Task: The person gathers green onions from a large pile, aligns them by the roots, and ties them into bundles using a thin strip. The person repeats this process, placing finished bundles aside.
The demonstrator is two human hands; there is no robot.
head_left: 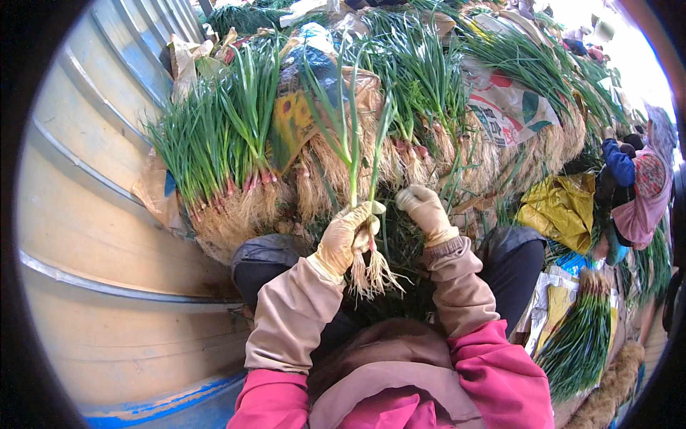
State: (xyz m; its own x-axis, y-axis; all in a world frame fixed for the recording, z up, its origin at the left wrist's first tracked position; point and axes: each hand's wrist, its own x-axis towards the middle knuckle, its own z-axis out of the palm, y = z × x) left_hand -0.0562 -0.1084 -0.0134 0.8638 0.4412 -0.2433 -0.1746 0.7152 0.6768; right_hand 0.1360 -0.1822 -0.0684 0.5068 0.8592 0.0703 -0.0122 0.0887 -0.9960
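A ribbed metal wall (pixel 93 164) rose on the left. Before heaped green-onion bundles (pixel 246 114), the left hand (pixel 345 234) had its grip around two rooted stalks (pixel 353 175); whether the curled right hand (pixel 425 209) gripped anything, I couldn't tell.

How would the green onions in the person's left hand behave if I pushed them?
The green onions would probably bend, since their leaves are long and narrow, though they look firm enough to stand up. Their roots likely flop easily, hanging in thin, loose strands. They seem light for their length: the left hand alone holds them up.
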